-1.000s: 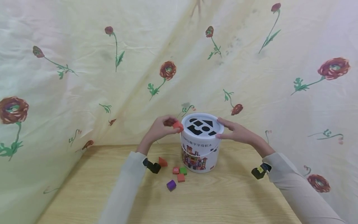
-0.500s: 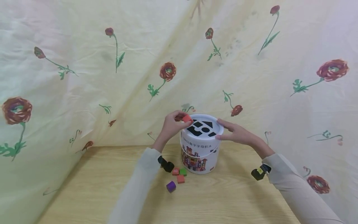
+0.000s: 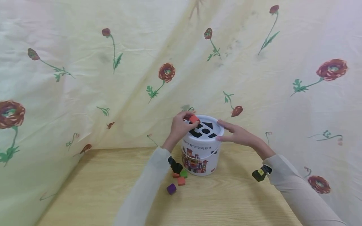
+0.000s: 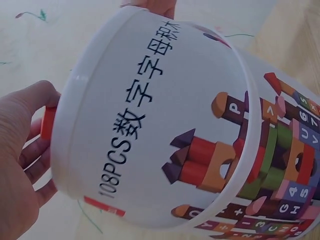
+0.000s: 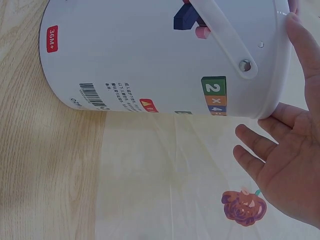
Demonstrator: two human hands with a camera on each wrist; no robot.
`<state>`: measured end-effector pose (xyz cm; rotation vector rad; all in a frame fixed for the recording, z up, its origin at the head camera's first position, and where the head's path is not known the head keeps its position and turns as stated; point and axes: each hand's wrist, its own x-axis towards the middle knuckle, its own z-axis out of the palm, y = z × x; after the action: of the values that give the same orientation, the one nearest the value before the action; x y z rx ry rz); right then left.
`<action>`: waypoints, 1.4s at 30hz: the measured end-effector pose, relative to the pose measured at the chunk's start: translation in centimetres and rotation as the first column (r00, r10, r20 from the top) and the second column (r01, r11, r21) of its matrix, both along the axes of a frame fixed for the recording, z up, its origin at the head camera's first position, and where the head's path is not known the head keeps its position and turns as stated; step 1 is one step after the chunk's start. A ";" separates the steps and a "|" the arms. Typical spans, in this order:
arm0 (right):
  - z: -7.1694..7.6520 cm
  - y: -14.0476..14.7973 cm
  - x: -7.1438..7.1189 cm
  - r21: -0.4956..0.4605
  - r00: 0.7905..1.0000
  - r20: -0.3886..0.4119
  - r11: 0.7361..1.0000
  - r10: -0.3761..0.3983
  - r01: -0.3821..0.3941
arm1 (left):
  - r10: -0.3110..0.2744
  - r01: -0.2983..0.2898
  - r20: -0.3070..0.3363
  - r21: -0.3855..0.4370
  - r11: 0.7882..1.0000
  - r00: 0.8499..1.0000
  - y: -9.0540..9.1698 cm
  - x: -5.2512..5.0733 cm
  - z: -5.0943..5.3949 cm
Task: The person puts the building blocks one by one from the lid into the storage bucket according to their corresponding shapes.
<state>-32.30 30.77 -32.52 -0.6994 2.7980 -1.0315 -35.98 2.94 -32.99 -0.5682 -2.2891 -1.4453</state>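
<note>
A white toy-block bucket [image 3: 199, 161] with printed castle blocks stands upright on the table, its lid [image 3: 216, 126] cut with black shaped holes. My left hand [image 3: 178, 127] pinches a red block [image 3: 194, 119] between thumb and fingers over the lid's left part. From the left wrist view, the red block [image 4: 48, 123] shows only partly past the bucket's rim, so its contact with the lid cannot be told. On the other side, my right hand [image 3: 240, 135] rests against the rim, thumb and fingers spread. The right wrist view shows its other fingers [image 5: 255, 142] extended off the bucket.
In front of the bucket lie a green block [image 3: 183, 173], two red blocks, the nearer one [image 3: 181, 181] in plain sight, and a purple cylinder [image 3: 171, 189]. My left wrist camera [image 3: 176, 165] partly covers the other red block. A flowered cloth [image 3: 127, 94] hangs behind the table [image 3: 220, 201].
My left hand has carried the red block rightward from beside the bucket to over its lid. My left arm now covers the orange-red wedge on the table. The right hand stays at the rim.
</note>
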 end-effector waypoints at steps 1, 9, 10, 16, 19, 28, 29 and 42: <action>0.0 0.0 0.0 -0.001 1.000 -0.001 1.000 0.002 -0.002 | 0.007 -0.007 -0.002 -0.007 1.000 1.000 0.1 -0.1 -0.1; 0.0 -0.3 0.0 -0.001 1.000 -0.002 1.000 0.006 -0.006 | 0.057 -0.059 -0.027 -0.070 0.996 0.998 1.0 -0.5 -0.6; 0.0 -0.4 0.0 0.000 1.000 -0.001 1.000 0.006 -0.006 | 0.063 -0.066 -0.031 -0.080 0.995 0.998 1.0 -0.5 -0.6; 0.0 -0.5 -0.1 0.002 1.000 0.006 1.000 0.000 0.000 | 0.075 -0.080 -0.048 -0.114 0.990 0.996 1.3 -0.9 -1.0; 0.0 -0.5 -0.1 0.002 1.000 0.009 1.000 -0.004 0.004 | 0.068 -0.071 -0.029 -0.128 0.989 0.997 1.4 -0.9 -1.0; -0.1 -0.3 0.0 -0.002 1.000 0.010 1.000 -0.009 0.009 | 0.068 -0.065 0.010 -0.169 0.983 0.998 1.6 -0.7 -0.9; -0.1 -0.3 0.0 -0.001 1.000 0.010 1.000 -0.011 0.011 | 0.070 -0.066 0.014 -0.171 0.983 0.997 1.6 -0.7 -0.9; 0.0 -0.1 0.1 0.000 1.000 0.013 1.000 -0.015 0.015 | 0.109 -0.092 0.051 -0.267 0.959 0.993 1.9 -0.7 -0.7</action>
<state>-32.22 30.62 -32.50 -0.6704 2.7968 -1.0350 -36.71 4.85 -33.69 -0.4767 -2.5439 -1.1343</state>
